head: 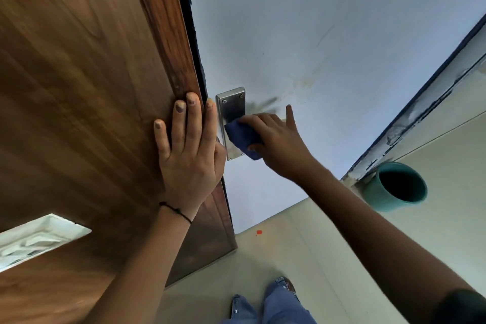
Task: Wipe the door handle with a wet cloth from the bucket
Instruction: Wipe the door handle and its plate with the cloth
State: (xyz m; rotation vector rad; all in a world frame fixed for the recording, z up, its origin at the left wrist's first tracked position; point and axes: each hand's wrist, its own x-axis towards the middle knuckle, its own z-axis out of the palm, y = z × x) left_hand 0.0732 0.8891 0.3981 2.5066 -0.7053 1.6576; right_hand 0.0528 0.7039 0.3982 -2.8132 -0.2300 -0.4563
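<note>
A steel handle plate (232,108) is fixed to the pale blue door (315,34) close to its edge. My right hand (276,139) grips a dark blue cloth (243,139) and presses it against the lower half of the plate; the handle lever itself is hidden under the cloth and hand, and the index finger sticks out upward. My left hand (188,150) lies flat with fingers spread on the brown wooden frame (79,87), its thumb side touching the door edge beside the plate. A teal bucket (394,187) stands on the floor at the right.
Beige floor tiles (328,258) run below the door, with a small orange spot (259,232). A dark-edged skirting (420,113) runs along the right. My jeans and shoes (273,302) show at the bottom. A white panel (34,239) is set into the wood at lower left.
</note>
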